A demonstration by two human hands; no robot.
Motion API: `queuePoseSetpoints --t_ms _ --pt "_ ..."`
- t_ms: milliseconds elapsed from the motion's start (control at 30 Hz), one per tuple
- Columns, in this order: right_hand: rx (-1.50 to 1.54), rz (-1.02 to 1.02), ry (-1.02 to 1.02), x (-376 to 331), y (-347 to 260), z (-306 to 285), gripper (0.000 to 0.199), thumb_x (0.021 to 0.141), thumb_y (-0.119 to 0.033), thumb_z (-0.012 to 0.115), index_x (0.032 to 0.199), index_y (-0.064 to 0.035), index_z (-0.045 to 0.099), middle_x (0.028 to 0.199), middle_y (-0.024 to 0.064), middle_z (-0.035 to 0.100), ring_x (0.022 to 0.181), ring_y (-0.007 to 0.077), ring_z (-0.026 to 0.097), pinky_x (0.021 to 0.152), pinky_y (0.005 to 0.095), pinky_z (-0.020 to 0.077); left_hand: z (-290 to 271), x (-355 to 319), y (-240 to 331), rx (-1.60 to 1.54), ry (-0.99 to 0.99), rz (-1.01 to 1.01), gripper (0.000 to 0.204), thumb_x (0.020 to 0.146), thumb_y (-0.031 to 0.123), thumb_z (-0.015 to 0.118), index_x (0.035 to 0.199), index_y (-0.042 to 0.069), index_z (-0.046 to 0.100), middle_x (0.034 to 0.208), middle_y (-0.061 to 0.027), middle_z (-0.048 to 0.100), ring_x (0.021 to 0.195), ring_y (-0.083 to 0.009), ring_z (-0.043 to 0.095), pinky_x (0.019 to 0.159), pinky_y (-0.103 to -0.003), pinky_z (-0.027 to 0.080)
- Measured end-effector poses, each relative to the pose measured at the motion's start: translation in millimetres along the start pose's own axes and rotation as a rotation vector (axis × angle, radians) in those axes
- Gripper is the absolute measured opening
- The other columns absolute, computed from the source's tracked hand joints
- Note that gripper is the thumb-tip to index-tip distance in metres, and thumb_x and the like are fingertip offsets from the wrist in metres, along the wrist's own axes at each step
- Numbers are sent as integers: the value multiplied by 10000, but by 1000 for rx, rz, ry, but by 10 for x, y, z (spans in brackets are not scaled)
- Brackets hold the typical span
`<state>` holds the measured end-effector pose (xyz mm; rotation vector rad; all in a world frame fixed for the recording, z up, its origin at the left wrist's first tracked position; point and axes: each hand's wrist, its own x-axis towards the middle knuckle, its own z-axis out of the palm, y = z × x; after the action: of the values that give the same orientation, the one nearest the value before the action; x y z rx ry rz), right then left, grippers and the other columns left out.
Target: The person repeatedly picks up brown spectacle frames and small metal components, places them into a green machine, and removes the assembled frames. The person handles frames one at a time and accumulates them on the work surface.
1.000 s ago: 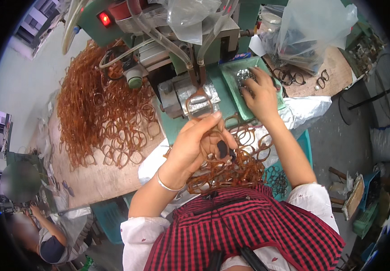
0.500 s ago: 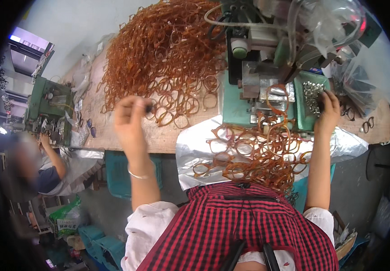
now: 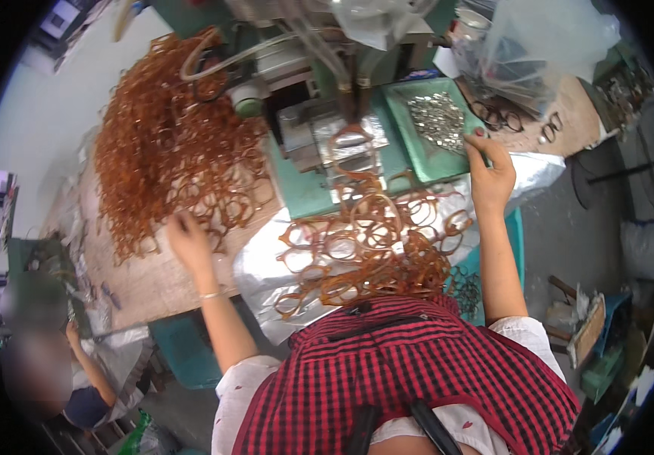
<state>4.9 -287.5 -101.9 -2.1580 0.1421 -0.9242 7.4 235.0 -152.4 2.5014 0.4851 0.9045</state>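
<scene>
My left hand [image 3: 188, 241] is over the wooden tabletop at the near edge of a big heap of amber spectacle frames [image 3: 167, 144]. Motion smears its fingers, and a dark patch shows at the fingertips. At the right rim of a green tray [image 3: 418, 168] is my right hand [image 3: 492, 173], thumb and forefinger drawn close together at the corner. Whatever they pinch is too small to make out. Small shiny metal pieces [image 3: 437, 120] lie in the tray. One amber frame [image 3: 353, 140] sits at the machine's metal fixture, and more frames [image 3: 372, 254] pile up on silver sheeting before me.
A green bench machine [image 3: 319, 186] with hoses stands mid-table. Dark spectacle frames [image 3: 497, 116] and clear plastic bags [image 3: 524, 53] are at the right. Teal crates [image 3: 183, 353] stand below the table. A co-worker's arm [image 3: 92, 368] shows at lower left.
The view has swung, shifting the bench leftward in the picture. My left hand has come down toward the heap's near edge. My right hand has drawn back from the metal pieces to the tray's rim.
</scene>
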Motion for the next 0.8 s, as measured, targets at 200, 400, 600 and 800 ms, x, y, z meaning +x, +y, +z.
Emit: queuePoseSetpoints --t_ms 200,400,600,800 --pt "179 197 -96 -75 -284 -240 123 827 -16 730 947 -12 756 966 84 740 924 205 689 869 310 510 -252 381 523 -588 -98 -332 325 1103 289 427 1033 5 569 860 -37 608 688 -163 528 653 -318 465" --pt "480 -126 -240 403 -1194 435 202 822 -22 719 1022 0 697 975 98 739 932 197 702 826 324 530 79 255 1318 -720 -193 -425 335 1078 323 516 1055 14 644 909 -49 644 750 -145 566 722 -285 485" --pt "666 187 -244 223 -1285 689 451 824 -53 738 1235 12 566 919 70 755 944 142 684 907 283 491 195 -148 1298 -1192 -249 -313 173 1060 173 561 1124 13 569 1026 -94 673 942 -170 668 842 -308 559" --pt "786 247 -289 239 -1345 723 505 827 -49 732 1279 51 533 925 60 753 954 125 665 938 269 469 -262 92 1988 -1432 -46 76 152 1056 152 557 1157 42 587 1107 -126 669 1001 -219 668 904 -356 571"
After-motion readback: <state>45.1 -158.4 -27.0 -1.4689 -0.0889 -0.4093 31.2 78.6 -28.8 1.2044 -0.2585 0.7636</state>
